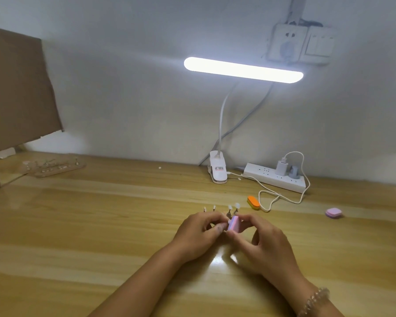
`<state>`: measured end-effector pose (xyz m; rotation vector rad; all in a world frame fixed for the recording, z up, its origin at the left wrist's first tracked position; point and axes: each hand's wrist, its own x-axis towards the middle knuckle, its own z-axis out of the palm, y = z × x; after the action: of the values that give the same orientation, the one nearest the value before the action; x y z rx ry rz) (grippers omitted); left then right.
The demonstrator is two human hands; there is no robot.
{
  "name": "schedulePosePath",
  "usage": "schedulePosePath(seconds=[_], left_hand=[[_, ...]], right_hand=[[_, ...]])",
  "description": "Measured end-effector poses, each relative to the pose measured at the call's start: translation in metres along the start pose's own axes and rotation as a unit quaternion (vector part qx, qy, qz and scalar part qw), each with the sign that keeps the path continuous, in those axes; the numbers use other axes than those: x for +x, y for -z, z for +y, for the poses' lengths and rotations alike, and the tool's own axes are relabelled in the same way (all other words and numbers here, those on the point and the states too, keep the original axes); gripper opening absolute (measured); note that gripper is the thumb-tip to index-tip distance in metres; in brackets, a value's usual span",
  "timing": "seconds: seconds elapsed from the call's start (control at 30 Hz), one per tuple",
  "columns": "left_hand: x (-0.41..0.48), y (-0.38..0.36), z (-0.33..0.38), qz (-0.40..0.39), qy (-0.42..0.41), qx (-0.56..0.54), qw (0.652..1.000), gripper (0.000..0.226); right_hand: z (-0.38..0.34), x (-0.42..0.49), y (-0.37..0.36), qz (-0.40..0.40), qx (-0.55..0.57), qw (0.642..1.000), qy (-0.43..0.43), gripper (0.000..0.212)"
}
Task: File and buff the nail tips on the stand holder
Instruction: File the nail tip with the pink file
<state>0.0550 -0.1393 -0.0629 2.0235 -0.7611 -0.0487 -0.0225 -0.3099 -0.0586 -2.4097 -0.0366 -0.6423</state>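
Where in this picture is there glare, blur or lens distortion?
Head view: the lamp bar is blown out to white, and its glare shines on the table between the wrists. Head view: the right hand and buffer block look slightly smeared; the wide lens makes the wall socket lean.
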Motion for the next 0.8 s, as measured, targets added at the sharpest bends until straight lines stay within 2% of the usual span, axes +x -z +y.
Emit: schedulePosePath(seconds=[0.07,0.2,0.33,0.43,0.57,0.7,0.8], left_hand=[[0.0000,0.0005,0.0002,0.002,-0.002,-0.004,1.000,0.020],[0.0002,0.0002,0.0011,0.004,-0.002,-0.005,1.000,0.015],[0.0009,0.0009,0.0013,-0.004,-0.012,-0.002,1.000,0.019],[0.0009,0.0005,0.0010,-0.005,-0.012,0.010,1.000,0.018],[0.0004,0.0011,0.0010,-0.009,-0.011,0.002,1.000,0.022],[0.0007,0.0011,0.0015,-0.015,-0.010,0.010,1.000,0.018],[0.0008,0.0012,0.0005,-0.014,-0.011,0.029,0.999,0.019]], right_hand=[[-0.0036,-0.0014,-0.0011,-0.020,-0.003,1.000,0.016,0.032],[-0.0015,0.0017,0.0002,0.025,-0.016,0.999,-0.015,0.029],[-0.0076,-0.0022,-0.0007,-0.006,-0.042,0.999,0.027,0.031],[-0.0043,0.0018,0.0023,0.042,-0.026,0.999,-0.009,0.030],[-0.0055,-0.0024,0.0001,-0.007,-0.041,0.999,0.034,0.029],[-0.0007,0.0030,0.0011,0.044,-0.004,0.999,-0.003,0.028],[-0.0029,-0.0011,-0.0018,-0.002,-0.004,0.999,0.033,0.032]])
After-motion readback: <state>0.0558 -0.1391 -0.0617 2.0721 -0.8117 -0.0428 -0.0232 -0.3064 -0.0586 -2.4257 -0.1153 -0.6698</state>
